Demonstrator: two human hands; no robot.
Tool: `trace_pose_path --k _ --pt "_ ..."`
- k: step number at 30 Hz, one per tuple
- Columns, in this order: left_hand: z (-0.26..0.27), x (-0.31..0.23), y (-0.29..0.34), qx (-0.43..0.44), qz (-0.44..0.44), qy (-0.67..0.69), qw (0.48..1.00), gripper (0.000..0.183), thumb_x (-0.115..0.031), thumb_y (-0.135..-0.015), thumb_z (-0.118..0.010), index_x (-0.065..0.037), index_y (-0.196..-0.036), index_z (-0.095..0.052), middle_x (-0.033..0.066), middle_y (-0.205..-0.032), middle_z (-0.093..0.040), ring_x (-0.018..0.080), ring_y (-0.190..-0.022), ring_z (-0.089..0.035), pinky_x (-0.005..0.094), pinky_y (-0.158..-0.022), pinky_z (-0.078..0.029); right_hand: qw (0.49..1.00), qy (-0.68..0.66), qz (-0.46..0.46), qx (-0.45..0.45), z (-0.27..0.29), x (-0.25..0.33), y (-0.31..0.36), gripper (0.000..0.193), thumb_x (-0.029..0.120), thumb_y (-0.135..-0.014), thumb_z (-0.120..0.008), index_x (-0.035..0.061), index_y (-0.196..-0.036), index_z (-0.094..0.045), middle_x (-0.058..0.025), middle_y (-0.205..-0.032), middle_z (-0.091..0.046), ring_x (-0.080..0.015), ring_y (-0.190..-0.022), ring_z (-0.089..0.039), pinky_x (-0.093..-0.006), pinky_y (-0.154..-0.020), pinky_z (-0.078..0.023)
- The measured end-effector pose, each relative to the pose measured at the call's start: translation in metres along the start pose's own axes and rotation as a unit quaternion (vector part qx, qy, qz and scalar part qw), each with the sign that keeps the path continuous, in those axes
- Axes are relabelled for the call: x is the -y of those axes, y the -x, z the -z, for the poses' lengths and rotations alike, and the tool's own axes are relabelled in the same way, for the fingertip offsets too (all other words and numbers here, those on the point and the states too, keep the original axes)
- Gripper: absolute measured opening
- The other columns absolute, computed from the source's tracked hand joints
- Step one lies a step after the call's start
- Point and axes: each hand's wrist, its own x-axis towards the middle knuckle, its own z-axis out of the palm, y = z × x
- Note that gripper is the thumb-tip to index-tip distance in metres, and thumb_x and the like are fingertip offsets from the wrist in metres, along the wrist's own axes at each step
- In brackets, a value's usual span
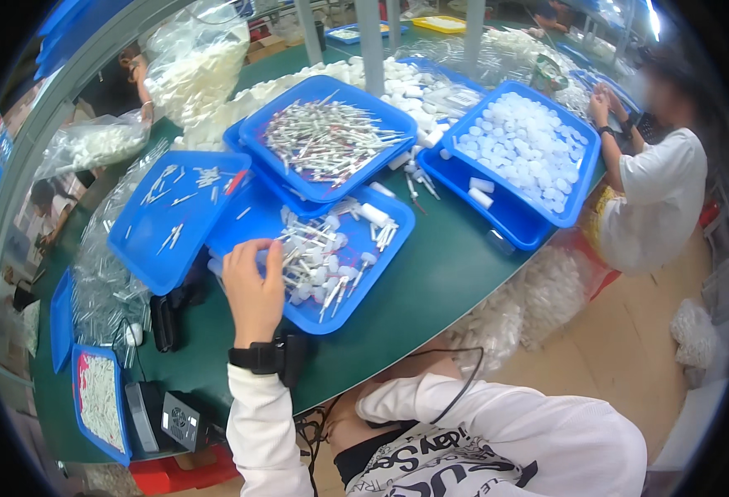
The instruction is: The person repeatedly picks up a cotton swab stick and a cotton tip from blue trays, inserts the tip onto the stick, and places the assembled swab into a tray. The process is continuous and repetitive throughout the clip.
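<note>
Nearest the lens: white long-sleeved forearm with a black wrist strap, leading up to the left hand (252, 286). The hand rests at the near-left edge of a shallow blue plastic tray (381, 273) holding a loose pile of small white plastic tubes and caps (319, 261). Fingers curled, tips pressed together over the pile's left margin; they appear to pinch a small piece, but I cannot tell which. Right hand not in view; only a bent white sleeve low in frame.

Judged step: picking one piece from the pile. Next move calls for a clean single-piece pinch and lift, without dragging neighbours.

The pile lies just right of the fingertips, touching them.
</note>
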Motion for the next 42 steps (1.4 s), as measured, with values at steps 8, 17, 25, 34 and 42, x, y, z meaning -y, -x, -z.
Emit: trace_pose_path --k 8,17,25,34,42 --pt "0.006 -0.002 0.003 -0.013 0.010 0.005 1.000 0.018 -0.020 -0.091 -0.061 -0.003 -0.095 -0.064 0.0097 -0.096 -0.063 0.0287 -0.094 -0.053 0.0371 -0.085 -0.040 0.950 -0.031 0.193 0.243 0.244 0.004 0.116 0.036 0.037 -0.079 -0.066 0.0019 -0.089 -0.070 -0.0147 -0.080 -0.070 -0.0278 -0.070 -0.066 -0.0379 -0.067 -0.051" --pt "0.002 -0.009 -0.002 -0.023 -0.012 0.023 0.999 0.018 -0.020 -0.091 -0.061 -0.003 -0.096 -0.064 0.0101 -0.097 -0.063 0.0293 -0.095 -0.053 0.0381 -0.084 -0.040 0.812 0.181 -0.100 -0.545 0.570 -0.099 0.143 0.027 0.024 -0.078 -0.067 0.0003 -0.092 -0.071 -0.0202 -0.088 -0.070 -0.0346 -0.086 -0.068 -0.0407 -0.077 -0.053" --pt "0.007 -0.002 0.002 -0.024 0.003 0.011 1.000 0.018 -0.019 -0.090 -0.061 -0.002 -0.096 -0.064 0.0114 -0.098 -0.063 0.0302 -0.095 -0.054 0.0391 -0.085 -0.040 0.793 0.279 -0.258 -0.475 0.596 -0.113 0.110 0.023 0.011 -0.071 -0.068 0.0021 -0.093 -0.070 -0.0217 -0.095 -0.069 -0.0380 -0.093 -0.067 -0.0420 -0.080 -0.055" --pt "0.008 -0.001 0.004 -0.026 0.013 0.007 1.000 0.019 -0.022 -0.090 -0.061 -0.004 -0.097 -0.065 0.0107 -0.098 -0.063 0.0299 -0.096 -0.055 0.0395 -0.086 -0.039 0.885 0.092 0.142 -0.435 0.526 0.057 0.053 0.024 0.011 -0.073 -0.065 0.0050 -0.095 -0.072 -0.0219 -0.090 -0.068 -0.0367 -0.088 -0.066 -0.0410 -0.082 -0.051" --pt "0.003 -0.005 0.001 -0.019 0.011 0.014 1.000 0.019 -0.021 -0.089 -0.062 -0.005 -0.098 -0.065 0.0100 -0.097 -0.063 0.0289 -0.096 -0.055 0.0391 -0.087 -0.038 0.876 0.312 0.203 -0.306 0.519 0.079 -0.050 0.023 0.009 -0.080 -0.067 0.0122 -0.102 -0.073 -0.0142 -0.102 -0.063 -0.0329 -0.097 -0.063 -0.0407 -0.086 -0.050"
